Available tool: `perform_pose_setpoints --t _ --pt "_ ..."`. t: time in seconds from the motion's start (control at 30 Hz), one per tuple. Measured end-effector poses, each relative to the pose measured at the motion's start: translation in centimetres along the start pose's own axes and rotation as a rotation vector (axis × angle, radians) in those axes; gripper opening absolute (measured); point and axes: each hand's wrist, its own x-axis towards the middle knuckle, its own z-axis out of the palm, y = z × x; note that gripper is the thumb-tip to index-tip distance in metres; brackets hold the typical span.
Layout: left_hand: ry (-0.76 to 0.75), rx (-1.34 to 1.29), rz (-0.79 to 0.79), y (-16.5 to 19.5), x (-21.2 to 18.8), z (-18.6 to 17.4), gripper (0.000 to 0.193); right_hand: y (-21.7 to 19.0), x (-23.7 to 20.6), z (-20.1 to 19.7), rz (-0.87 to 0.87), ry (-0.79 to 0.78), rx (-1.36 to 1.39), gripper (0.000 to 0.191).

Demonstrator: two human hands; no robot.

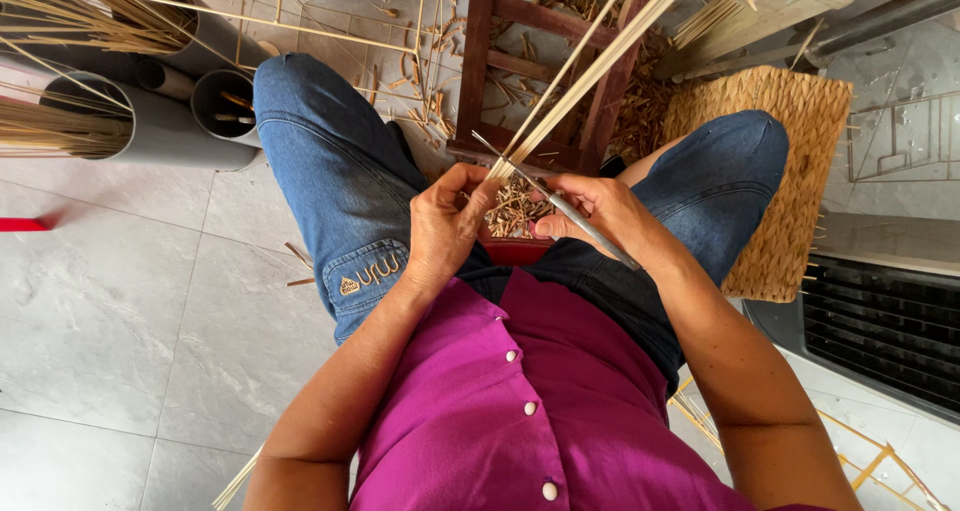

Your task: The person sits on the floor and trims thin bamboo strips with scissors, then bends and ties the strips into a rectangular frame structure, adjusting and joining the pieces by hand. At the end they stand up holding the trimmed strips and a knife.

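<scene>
Floor point(120, 301): pale grey tiles, smooth, with open room at its left edge; the far side was crowded.

Grey tubes point(170, 131), cylindrical, lay at the floor's upper left corner, holding thin straw-coloured sticks.

Dark red wooden frame point(480, 71), slatted, stood between the knees, with curled shavings point(520, 211) heaped beneath.

Woven mat point(790, 171), coarse and tan, lay at the right, near a dark grille.

Bamboo strips point(590, 66): long, flat, pale, rising from the hands toward the upper edge of view.

Left hand point(445, 226): fingers clenched around the strips' lower ends.

Right hand point(595, 211): fingers grasped a slim metal blade point(565, 211), probably a knife, its tip crossing the strips just beside the left thumb.
</scene>
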Motion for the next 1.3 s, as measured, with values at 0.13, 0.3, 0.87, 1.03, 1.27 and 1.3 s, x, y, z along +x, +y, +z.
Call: perform_pose_setpoints --t 0.13,0.3,0.87,1.03,1.27,1.3 --pt "0.038 0.008 0.039 -0.2 0.0 0.1 0.016 0.2 0.0 0.3 -0.037 -0.015 0.088 0.045" --pt "0.042 -0.092 0.012 -0.8 -0.1 0.5 0.015 0.5 -0.1 0.2 -0.018 0.002 0.061 0.046" --pt "0.019 0.072 0.013 -1.1 0.3 0.9 0.018 0.0 -0.3 0.1 -0.074 0.026 -0.043 0.056" --pt "-0.014 0.020 0.027 -2.2 0.3 1.1 0.015 0.3 0.1 0.4 -0.035 0.083 -0.191 0.053" --pt "-0.076 -0.101 0.015 -3.5 0.8 1.2 0.015 1.0 0.0 0.8 -0.120 0.129 -0.185 0.044" --pt "-0.082 -0.125 0.006 -3.7 1.0 1.2 0.014 1.0 0.0 0.9 -0.159 0.141 -0.202 0.042"
